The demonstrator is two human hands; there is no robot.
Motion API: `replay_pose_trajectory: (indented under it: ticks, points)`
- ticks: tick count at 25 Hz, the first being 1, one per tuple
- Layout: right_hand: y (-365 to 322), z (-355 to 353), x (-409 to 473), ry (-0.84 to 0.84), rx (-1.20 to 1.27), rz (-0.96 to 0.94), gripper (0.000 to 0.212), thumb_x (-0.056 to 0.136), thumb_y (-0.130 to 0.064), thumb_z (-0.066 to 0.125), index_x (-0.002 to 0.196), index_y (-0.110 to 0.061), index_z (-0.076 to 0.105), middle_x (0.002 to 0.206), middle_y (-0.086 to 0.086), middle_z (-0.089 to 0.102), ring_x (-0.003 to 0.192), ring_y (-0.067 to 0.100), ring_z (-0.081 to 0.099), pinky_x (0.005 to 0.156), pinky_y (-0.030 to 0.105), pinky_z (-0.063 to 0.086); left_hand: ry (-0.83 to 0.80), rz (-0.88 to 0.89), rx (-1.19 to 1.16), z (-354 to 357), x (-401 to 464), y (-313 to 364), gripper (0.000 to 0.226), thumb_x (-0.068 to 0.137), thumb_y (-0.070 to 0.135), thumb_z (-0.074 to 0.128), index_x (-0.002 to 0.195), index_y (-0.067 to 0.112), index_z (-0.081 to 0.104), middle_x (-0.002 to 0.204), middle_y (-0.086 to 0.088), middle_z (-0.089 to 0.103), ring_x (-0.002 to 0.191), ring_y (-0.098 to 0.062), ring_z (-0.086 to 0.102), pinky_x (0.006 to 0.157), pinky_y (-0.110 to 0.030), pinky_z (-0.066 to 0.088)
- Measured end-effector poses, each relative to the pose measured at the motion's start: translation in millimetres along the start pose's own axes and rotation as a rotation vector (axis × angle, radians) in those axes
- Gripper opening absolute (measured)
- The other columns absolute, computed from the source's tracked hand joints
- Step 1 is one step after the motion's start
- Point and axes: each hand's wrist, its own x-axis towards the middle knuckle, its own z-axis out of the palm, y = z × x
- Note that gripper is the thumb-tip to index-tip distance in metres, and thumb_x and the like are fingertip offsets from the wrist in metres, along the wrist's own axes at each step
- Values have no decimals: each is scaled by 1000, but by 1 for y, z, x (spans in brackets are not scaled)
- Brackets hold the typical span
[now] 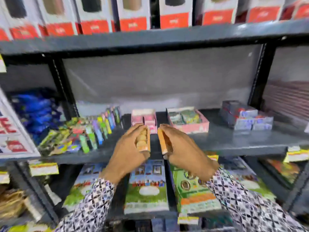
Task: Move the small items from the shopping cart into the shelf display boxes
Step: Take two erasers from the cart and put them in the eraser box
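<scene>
My left hand [129,148] is shut on a small orange box [145,139] with round tan items showing along its side. A second small orange box [161,141] is gripped by my right hand [182,148]. Both are held upright, side by side, just in front of the grey middle shelf [225,139]. Behind them on that shelf stands a small pink display box [144,119] holding pink packs. To its right is a larger pink display box [189,121] with green packs. The shopping cart is not in view.
A row of colourful slim packs [93,129] lies on the shelf at left, and stacked grey-blue boxes [245,118] sit at right. The shelf below holds flat green and blue packages [147,186]. Red-and-white boxes [133,14] line the top shelf. Blue bags [36,111] fill the left bay.
</scene>
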Motion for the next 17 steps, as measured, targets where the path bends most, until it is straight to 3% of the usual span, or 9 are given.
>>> replay_pose_trajectory:
  ticks: [2,4,9,10,13,14,17]
  points:
    - [-2,-5,51,-27,-81,-20,66,72,-5,69,135,-14,52,135,9,62,121,32,59,96,35,50,-69,-21,26,-12,44,-5,79,59,10,76,137,16,64,139,4,62,127,-13,57,107,-17,40]
    - [-2,0,95,-91,-159,-11,43,75,-5,66,117,-12,57,118,12,66,106,37,65,79,36,53,-106,-30,18,-13,78,-14,63,60,8,75,123,13,70,124,3,67,114,-18,63,97,-23,50]
    - [14,25,173,-295,-230,19,38,73,-2,67,108,-17,60,103,8,70,100,33,69,76,38,56,-250,-176,58,2,141,-58,37,72,24,65,108,28,74,117,10,73,109,-19,70,98,-35,58]
    - [21,30,175,-287,-217,14,40,72,-1,69,108,-17,59,103,7,69,101,33,68,76,37,56,-270,-181,36,5,143,-66,42,74,24,67,114,31,73,125,12,71,116,-16,67,106,-34,53]
    - [40,51,159,-23,-204,13,57,73,-6,74,124,-28,63,122,1,72,108,28,69,90,40,58,-164,-166,-22,14,123,-93,80,78,13,75,152,33,50,162,16,37,148,-5,33,124,-28,22]
    - [44,56,151,68,-220,27,55,77,-8,73,126,-31,67,122,-1,74,106,26,71,92,41,58,-79,-163,-36,16,112,-98,78,82,16,78,152,34,49,163,20,34,148,-2,30,125,-29,21]
    - [49,75,142,226,-207,46,40,83,-7,70,117,-29,75,108,0,79,93,26,75,86,41,61,149,-61,14,24,98,-101,43,92,22,76,134,27,70,144,15,60,131,-2,54,121,-32,39]
